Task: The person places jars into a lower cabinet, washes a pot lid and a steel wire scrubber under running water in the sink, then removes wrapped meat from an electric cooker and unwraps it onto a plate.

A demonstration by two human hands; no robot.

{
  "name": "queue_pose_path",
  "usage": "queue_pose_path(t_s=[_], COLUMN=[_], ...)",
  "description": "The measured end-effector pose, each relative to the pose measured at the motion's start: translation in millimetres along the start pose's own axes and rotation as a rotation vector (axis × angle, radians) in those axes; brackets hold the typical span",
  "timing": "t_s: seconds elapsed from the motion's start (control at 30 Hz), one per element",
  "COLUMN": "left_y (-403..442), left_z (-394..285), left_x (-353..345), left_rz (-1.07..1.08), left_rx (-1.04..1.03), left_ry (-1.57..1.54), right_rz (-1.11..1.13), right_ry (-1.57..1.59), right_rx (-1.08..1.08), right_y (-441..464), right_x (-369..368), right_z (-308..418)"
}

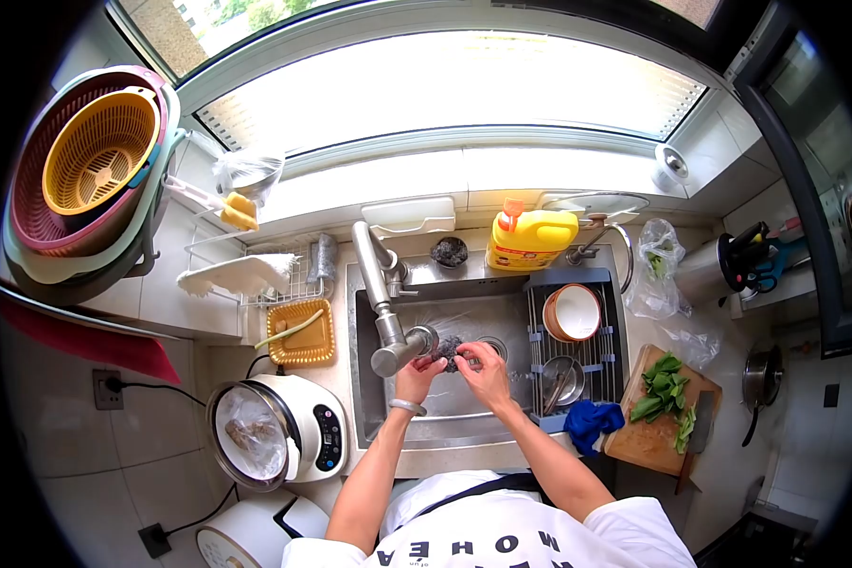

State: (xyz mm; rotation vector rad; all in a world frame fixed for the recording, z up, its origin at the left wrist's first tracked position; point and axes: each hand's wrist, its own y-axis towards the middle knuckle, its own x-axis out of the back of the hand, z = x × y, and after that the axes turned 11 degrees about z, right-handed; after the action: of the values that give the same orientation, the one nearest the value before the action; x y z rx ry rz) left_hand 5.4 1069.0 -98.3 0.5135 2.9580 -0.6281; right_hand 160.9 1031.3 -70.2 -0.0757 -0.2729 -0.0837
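Over the steel sink [417, 428], my left hand [420, 376] and my right hand [484, 371] are close together. Between their fingertips they hold a dark grey, rough-textured scrubber [450, 352], one hand at each side of it. The fingers of both hands are closed in a pinch. Just left of the scrubber is the metal faucet head [417, 345]. Below and behind my hands the sink basin and its round drain [490, 348] show in part.
A drying rack [592, 360] with a bowl [576, 312] spans the sink's right side. Behind stands a yellow bottle [534, 239]. At right, a cutting board [634, 443] bears greens [663, 390] and a knife [699, 431]. A white cooker [303, 412] stands left, below a golden basket [301, 331].
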Motion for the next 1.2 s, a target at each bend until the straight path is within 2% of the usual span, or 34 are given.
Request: queue_pose_path(t_s=[0.17, 0.37, 0.43, 0.5, 0.53, 0.6, 0.7, 0.9, 1.0, 1.07, 1.2], left_y=[4.9, 4.5, 2.1, -0.2, -1.4, -1.3, 0.8, 3.7, 2.1, -0.5, -5.9], left_z=[12.5, 3.8, -3.3, -11.5, -17.4, -18.6, -13.7, -4.8, 4.3, 7.7, 14.4], left_x=[8.6, 14.8, 12.6, 11.5, 11.1, 12.2, 14.4, 22.1, 29.7, 33.3, 40.1], left_rz=[0.070, 0.173, 0.154, 0.135, 0.132, 0.130, 0.131, 0.065, -0.007, -0.065, -0.145], left_rx=[-0.068, -0.045, -0.021, 0.003, 0.044, 0.085, 0.072, 0.103, 0.158, 0.257, 0.296], left_ry=[0.023, 0.143, 0.074, 0.005, -0.044, -0.094, -0.148, -0.191, -0.139, -0.133, -0.140], right_rz=[0.023, 0.064, 0.075, 0.105, 0.105, 0.155, 0.166, 0.175, 0.192, 0.212, 0.285], right_ry=[-0.052, -0.114, -0.141, 0.132, 0.131, 0.530, 0.638, 0.777, 0.637, 0.680, 0.686], right_rx=[-0.005, 0.024, 0.049, -0.041, -0.040, -0.150, -0.255, -0.452, -0.485, -0.487, -0.462], right_y=[4.4, 11.3, 13.1, 14.0, 13.7, 11.8, 9.3, 7.9, 14.2, 21.9, 38.0], right_x=[0.7, 3.3, 3.5, 3.9, 3.8, 4.3, 7.3, 22.0, 18.2, 8.7, -13.1], right_z=[1.4, -7.3, -17.1, -27.5, -33.0, -40.0, -42.3, -27.7, -30.8, -33.9, -25.9])
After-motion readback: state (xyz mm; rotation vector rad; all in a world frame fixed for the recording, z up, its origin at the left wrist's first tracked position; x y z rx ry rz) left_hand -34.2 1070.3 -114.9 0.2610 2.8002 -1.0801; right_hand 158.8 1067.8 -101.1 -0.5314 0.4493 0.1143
